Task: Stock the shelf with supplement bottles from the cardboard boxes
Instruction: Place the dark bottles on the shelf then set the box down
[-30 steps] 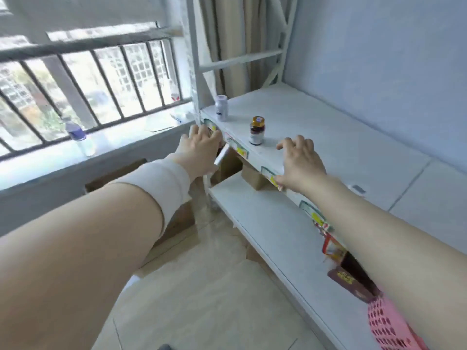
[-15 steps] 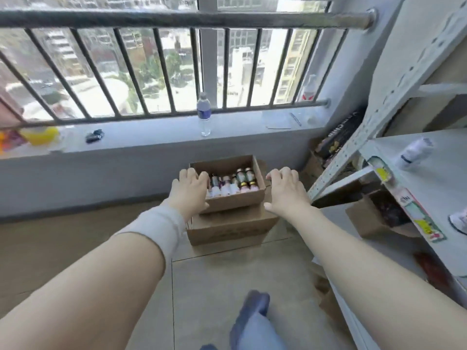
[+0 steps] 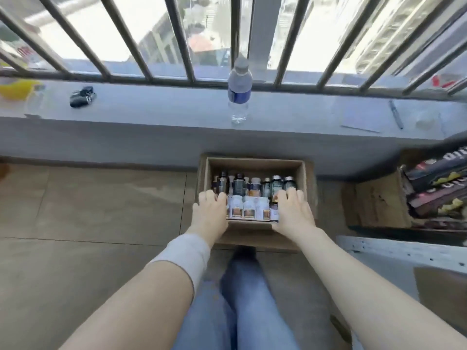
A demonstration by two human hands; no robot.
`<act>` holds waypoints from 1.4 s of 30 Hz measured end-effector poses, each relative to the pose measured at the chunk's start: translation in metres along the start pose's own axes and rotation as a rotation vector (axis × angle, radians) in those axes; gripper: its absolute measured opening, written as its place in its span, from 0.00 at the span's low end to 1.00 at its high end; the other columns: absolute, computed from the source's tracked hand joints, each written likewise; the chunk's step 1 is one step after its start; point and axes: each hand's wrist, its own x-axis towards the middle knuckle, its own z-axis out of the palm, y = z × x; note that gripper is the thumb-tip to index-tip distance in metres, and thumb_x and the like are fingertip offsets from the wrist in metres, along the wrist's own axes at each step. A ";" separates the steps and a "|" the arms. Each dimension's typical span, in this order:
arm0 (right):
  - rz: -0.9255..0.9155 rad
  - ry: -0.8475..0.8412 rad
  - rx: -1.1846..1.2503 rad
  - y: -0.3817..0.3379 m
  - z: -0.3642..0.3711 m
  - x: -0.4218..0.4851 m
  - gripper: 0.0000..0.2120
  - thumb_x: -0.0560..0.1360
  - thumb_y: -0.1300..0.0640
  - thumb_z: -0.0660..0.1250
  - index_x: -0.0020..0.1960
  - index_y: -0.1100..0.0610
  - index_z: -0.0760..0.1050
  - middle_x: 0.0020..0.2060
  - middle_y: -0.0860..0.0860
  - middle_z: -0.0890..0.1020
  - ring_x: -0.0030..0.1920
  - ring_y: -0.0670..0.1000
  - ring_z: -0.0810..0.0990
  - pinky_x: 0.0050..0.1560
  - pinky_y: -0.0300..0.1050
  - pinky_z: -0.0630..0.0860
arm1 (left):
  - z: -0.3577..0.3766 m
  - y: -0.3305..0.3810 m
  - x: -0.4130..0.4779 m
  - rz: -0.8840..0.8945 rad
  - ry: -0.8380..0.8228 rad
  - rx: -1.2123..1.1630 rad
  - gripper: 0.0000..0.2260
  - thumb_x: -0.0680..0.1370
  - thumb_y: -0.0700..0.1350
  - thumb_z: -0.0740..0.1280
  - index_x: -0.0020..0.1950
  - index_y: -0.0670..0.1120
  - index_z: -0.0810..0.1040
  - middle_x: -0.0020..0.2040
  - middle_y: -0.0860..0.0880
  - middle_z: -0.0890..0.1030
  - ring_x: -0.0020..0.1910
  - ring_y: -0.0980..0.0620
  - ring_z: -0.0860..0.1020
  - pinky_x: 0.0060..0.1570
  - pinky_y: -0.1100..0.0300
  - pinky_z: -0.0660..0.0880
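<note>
Supplement bottles (image 3: 249,198) stand packed in two rows inside the open cardboard box (image 3: 255,163) below the window ledge, dark ones behind and white-labelled ones in front. I read this as the pick step. Both hands are down in the box, the left hand (image 3: 211,212) at the left end of the front row and the right hand (image 3: 294,213) at the right end. The fingers (image 3: 290,195) of each are bent over the bottle tops and seem to touch them. I cannot tell whether either hand has closed round a bottle, and nothing is lifted clear. Next I would need a firm hold on one bottle per hand, then a straight upward draw so the neighbours don't topple. After that comes a turn right towards the shelf (image 3: 404,251), whose white edge shows beside my right forearm.
</note>
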 end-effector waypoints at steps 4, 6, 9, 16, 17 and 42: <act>-0.043 -0.100 -0.017 -0.001 0.037 0.069 0.26 0.70 0.55 0.69 0.64 0.57 0.63 0.61 0.56 0.67 0.63 0.56 0.65 0.58 0.46 0.70 | 0.041 -0.003 0.058 -0.052 -0.085 -0.020 0.15 0.76 0.42 0.60 0.63 0.45 0.65 0.60 0.43 0.68 0.61 0.43 0.67 0.54 0.54 0.70; -0.050 -0.151 -0.015 0.000 0.058 0.101 0.26 0.71 0.55 0.69 0.64 0.57 0.62 0.61 0.56 0.67 0.63 0.57 0.66 0.57 0.46 0.70 | 0.061 -0.004 0.090 -0.053 -0.129 -0.032 0.15 0.77 0.42 0.61 0.62 0.45 0.66 0.60 0.43 0.69 0.61 0.43 0.67 0.54 0.55 0.70; -0.052 -0.190 0.035 0.000 0.097 0.156 0.25 0.72 0.54 0.68 0.65 0.58 0.62 0.62 0.56 0.68 0.63 0.57 0.67 0.58 0.45 0.70 | 0.088 -0.003 0.153 -0.077 -0.149 -0.104 0.15 0.78 0.43 0.62 0.63 0.43 0.65 0.61 0.43 0.68 0.62 0.44 0.67 0.55 0.56 0.71; 0.130 -0.176 0.430 -0.029 0.184 0.256 0.36 0.70 0.41 0.68 0.68 0.61 0.63 0.64 0.59 0.69 0.67 0.58 0.66 0.64 0.51 0.67 | 0.143 -0.015 0.262 -0.311 -0.126 -0.400 0.26 0.77 0.45 0.65 0.70 0.41 0.57 0.66 0.38 0.66 0.66 0.39 0.67 0.63 0.51 0.67; 0.162 -0.171 0.489 -0.034 0.190 0.260 0.36 0.69 0.41 0.70 0.67 0.62 0.63 0.63 0.59 0.70 0.66 0.58 0.67 0.64 0.50 0.67 | 0.148 -0.015 0.266 -0.300 -0.132 -0.393 0.27 0.77 0.45 0.66 0.71 0.41 0.57 0.67 0.38 0.65 0.67 0.40 0.66 0.65 0.52 0.64; 0.572 0.192 1.387 0.007 -0.002 -0.120 0.24 0.73 0.53 0.69 0.64 0.55 0.64 0.54 0.49 0.75 0.51 0.46 0.75 0.43 0.29 0.69 | -0.070 0.046 -0.021 0.220 -0.617 -1.115 0.06 0.78 0.49 0.64 0.54 0.52 0.71 0.55 0.47 0.78 0.53 0.49 0.77 0.56 0.53 0.75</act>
